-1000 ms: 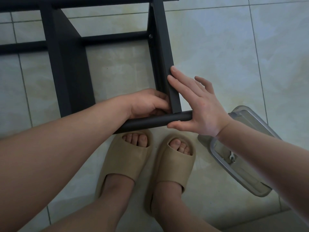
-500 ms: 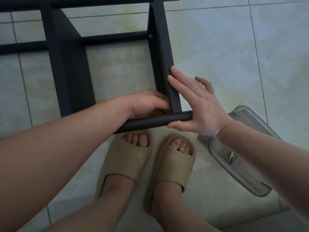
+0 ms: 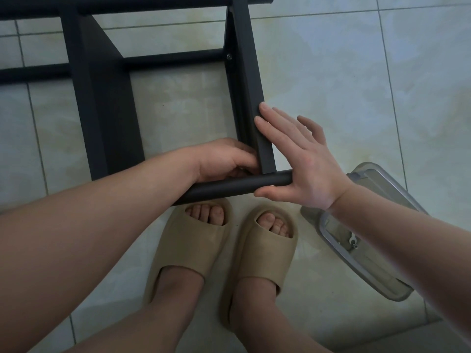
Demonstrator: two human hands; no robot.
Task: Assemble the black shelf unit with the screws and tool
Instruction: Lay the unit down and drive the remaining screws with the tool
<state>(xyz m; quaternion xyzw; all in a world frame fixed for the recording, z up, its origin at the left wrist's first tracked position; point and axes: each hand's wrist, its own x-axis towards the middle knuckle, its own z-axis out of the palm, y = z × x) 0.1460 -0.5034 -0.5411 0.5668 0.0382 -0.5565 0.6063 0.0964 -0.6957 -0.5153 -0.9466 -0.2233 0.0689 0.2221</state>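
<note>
The black shelf unit [image 3: 102, 103] stands on the tiled floor in front of me. My right hand [image 3: 303, 164] lies flat against the outer face of its near upright [image 3: 251, 93], fingers straight, thumb under the end of the black tube [image 3: 229, 188]. A screw head [image 3: 272, 186] shows on the tube by that thumb. My left hand [image 3: 224, 159] is tucked into the inner corner where tube and upright meet. Its fingers are curled there and their tips are hidden, so what they hold is hidden too.
A clear plastic container [image 3: 331, 233] with a grey rim lies on the floor at the right, with a small wrench [image 3: 352, 239] inside. My feet in beige slides [image 3: 193, 250] stand just under the tube. Tiled floor [image 3: 356, 85] surrounds the shelf.
</note>
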